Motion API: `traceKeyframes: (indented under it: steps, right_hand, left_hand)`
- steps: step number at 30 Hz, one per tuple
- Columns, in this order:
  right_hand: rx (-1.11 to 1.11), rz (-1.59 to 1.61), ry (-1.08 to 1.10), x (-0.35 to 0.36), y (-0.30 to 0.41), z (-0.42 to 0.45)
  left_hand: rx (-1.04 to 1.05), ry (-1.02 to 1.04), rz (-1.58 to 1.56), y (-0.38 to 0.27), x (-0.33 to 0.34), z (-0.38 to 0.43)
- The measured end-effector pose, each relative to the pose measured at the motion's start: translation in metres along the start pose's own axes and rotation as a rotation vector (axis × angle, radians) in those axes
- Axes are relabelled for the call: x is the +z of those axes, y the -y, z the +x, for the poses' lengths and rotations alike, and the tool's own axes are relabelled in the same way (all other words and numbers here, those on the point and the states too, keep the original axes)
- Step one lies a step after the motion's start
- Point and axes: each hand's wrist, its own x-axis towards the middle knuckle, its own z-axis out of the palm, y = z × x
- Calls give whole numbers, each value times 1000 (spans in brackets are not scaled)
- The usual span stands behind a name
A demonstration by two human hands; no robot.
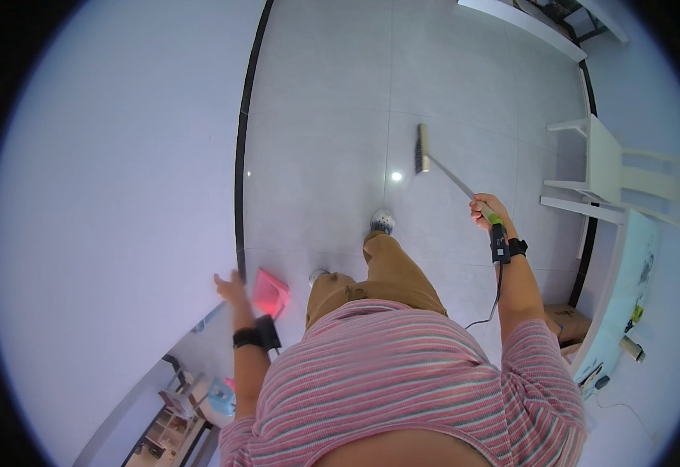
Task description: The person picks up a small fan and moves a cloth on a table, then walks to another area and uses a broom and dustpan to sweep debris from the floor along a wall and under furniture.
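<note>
My right hand (487,211) is closed around the handle of a long-handled broom (424,148), held out to the right of my body. The broom head, light-coloured with dark bristles, is over the grey tiled floor ahead of my feet. At the left, my left hand (232,288) is raised beside the wall with its fingers apart and nothing in them, slightly blurred. A pink dustpan (270,292) lies close to that hand, between the wall and my left foot; part of its handle is hidden by my forearm. Both wrists carry black straps with small devices.
A white wall (124,175) with a black baseboard (241,169) runs along the left. On the right stand a white chair (605,157) and a white table (626,280) with small items, a cardboard box (567,324) beneath. Shelves (165,435) and a blue object (221,397) are at the lower left.
</note>
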Motion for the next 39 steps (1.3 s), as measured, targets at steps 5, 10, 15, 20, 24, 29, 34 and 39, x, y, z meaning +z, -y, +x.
traceKeyframes:
  steps: [5, 10, 15, 20, 24, 29, 34, 39]
  right_hand:
    - [16, 48, 11, 10, -19, 13]
    - [22, 178, -55, 5, -27, -9]
    - [69, 284, 24, 22, -33, -13]
    - [21, 266, 125, 27, -28, -22]
    - [-37, 348, -3, 6, -22, -28]
    - [-155, 418, -222, 24, -5, -38]
    - [-355, 624, -212, 39, 3, -60]
    - [-523, 898, -133, 45, 17, -64]
  left_hand:
    - [80, 59, -145, 3, 1, 37]
    - [-92, 380, -420, -140, 33, -18]
    - [112, 522, -416, -174, 62, 25]
    - [257, 639, -376, -200, 82, 95]
    - [109, 901, -468, -266, 91, 80]
    - [134, 1059, -350, -335, 91, 84]
    - [253, 1128, -239, -392, 107, 91]
    - [292, 1195, -184, -454, 130, 64]
